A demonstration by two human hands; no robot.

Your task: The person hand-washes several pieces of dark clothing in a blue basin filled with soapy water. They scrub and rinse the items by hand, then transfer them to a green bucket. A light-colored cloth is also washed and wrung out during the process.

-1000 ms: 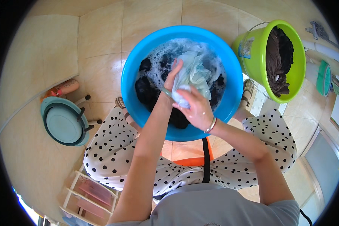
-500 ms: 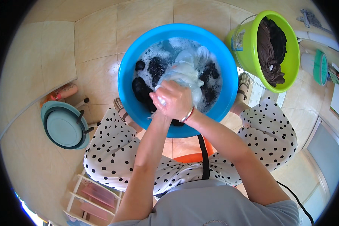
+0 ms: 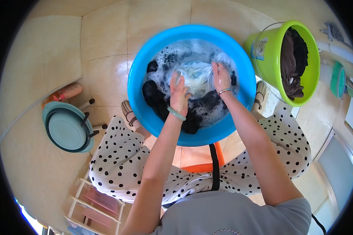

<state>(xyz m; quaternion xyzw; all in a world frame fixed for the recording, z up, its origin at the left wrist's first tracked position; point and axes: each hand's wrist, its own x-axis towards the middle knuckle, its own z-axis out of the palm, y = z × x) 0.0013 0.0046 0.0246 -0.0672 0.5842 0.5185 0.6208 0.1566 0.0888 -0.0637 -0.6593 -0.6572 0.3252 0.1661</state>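
A wet white cloth (image 3: 198, 80), its kind not clear, lies spread in the sudsy water of a large blue basin (image 3: 134, 74). At its left edge is my left hand (image 3: 179, 96), thumb and fingers apart, touching the fabric, a pale green bangle on the wrist. My right hand (image 3: 221, 78), with a silver bracelet, grips the cloth's right side; its fingertips are partly hidden by folds. Dark wet garments (image 3: 155, 98) float and soak around the cloth, mostly at the left and front of the basin.
A lime green bucket (image 3: 276, 62) with dark and brown clothes (image 3: 292, 66) stands right of the basin. Grey-green folding basins (image 3: 66, 131) are at the left, near a pinkish bottle (image 3: 70, 91). A white rack (image 3: 76, 199) stands lower left; an orange stool edge (image 3: 200, 167) shows below.
My hands were clasped together around the bunched white cloth above the basin. They have moved apart, and the cloth is lower and spread out in the water between them.
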